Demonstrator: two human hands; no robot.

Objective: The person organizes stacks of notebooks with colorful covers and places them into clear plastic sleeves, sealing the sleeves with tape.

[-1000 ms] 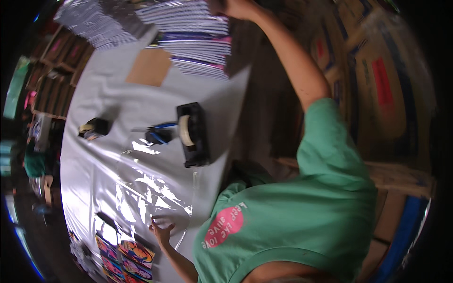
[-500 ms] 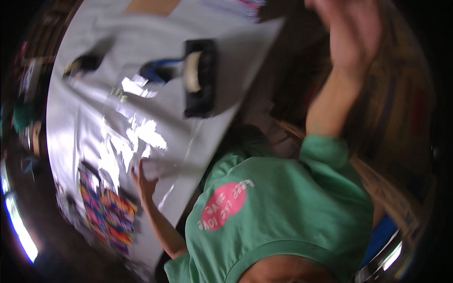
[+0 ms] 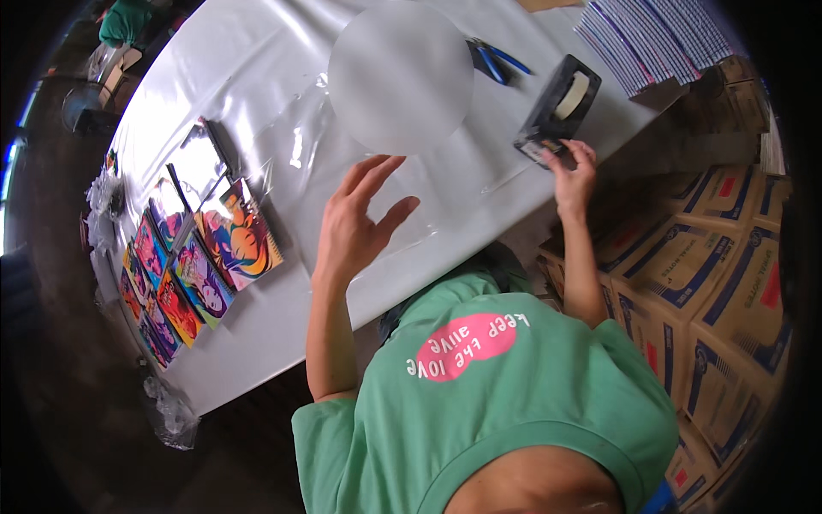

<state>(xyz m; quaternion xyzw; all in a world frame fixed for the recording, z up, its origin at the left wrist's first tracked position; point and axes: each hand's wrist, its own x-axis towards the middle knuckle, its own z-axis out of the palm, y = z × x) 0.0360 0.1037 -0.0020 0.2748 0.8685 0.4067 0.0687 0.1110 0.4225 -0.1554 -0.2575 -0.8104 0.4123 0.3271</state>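
My left hand (image 3: 349, 224) hovers over the near part of the white-covered table (image 3: 377, 287), holding nothing, its thumb and fingers spread apart. At the right, my right hand (image 3: 575, 180) has its fingers closed at the near end of a black tape dispenser (image 3: 548, 107). A cream-coloured roll (image 3: 572, 96) sits in the dispenser. Whether a strip of tape is between those fingers does not show. Just left of the dispenser lies a pair of blue-handled pliers (image 3: 495, 64). A pale round blur covers part of the table beyond my left hand.
Several spiral notebooks with colourful covers (image 3: 205, 278) lie in rows at the left. A stack of notebooks (image 3: 646, 43) stands at the far right. Cardboard boxes (image 3: 676, 265) are piled beside the table on the right. Clear plastic (image 3: 174, 415) hangs off the left corner.
My right hand has come down from its raised position to the tape dispenser. My left hand stays open over the table. The whole view has turned, shifting the table and notebooks.
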